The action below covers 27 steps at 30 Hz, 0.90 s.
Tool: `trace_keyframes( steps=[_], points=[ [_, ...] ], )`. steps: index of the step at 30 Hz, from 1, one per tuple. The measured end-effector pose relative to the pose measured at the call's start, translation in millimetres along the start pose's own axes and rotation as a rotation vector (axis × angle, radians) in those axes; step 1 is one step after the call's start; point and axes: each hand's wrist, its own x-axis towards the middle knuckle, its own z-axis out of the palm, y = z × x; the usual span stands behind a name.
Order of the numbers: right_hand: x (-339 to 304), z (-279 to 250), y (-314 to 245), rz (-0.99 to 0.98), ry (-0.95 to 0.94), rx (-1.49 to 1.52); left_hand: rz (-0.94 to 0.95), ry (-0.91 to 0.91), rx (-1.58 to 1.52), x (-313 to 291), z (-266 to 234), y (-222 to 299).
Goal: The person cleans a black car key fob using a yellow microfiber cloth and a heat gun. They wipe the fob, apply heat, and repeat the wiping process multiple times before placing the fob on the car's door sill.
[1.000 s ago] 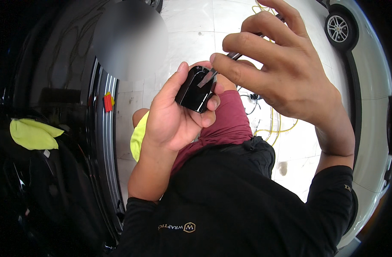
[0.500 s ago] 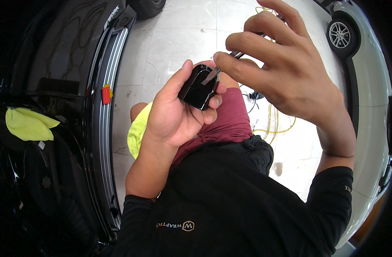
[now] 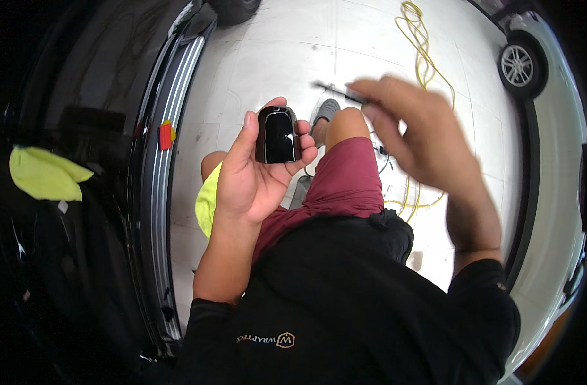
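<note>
While the left hand (image 3: 245, 183) cradles a glossy black arch-topped piece (image 3: 279, 138) above the lap, its fingers curled round the edges, the right hand (image 3: 422, 131), blurred, pinches a slim dark tool (image 3: 338, 91). Half a second ago the tool's tip lay over the piece's face; now the two are apart, and the right hand has drawn away to the right. Beyond the piece a grey shoe (image 3: 331, 109) shows. Farther out, a yellow cable (image 3: 422, 54) lies looped on the tiled floor (image 3: 277, 61), and a small red-and-yellow block (image 3: 166, 136) rests on the ridged sill (image 3: 157, 212) at left.
</note>
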Motion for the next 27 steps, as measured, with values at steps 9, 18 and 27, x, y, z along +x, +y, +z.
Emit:
trace_keyframes(
  steps=[9, 18, 27],
  points=[
    [4.7, 63.8, -17.9, -0.136, -0.017, -0.035, 0.093, 0.145, 0.359, -31.8, -14.6, 24.5],
    [18.7, 68.1, -2.4, -0.438, 0.087, -0.234, 0.031, 0.193, 0.352, -36.9, -16.0, 29.6],
    [33.5, 57.3, 0.8, -0.633, 0.138, -0.237, -0.019, 0.171, 0.34, -33.4, -19.8, 26.4]
  ],
)
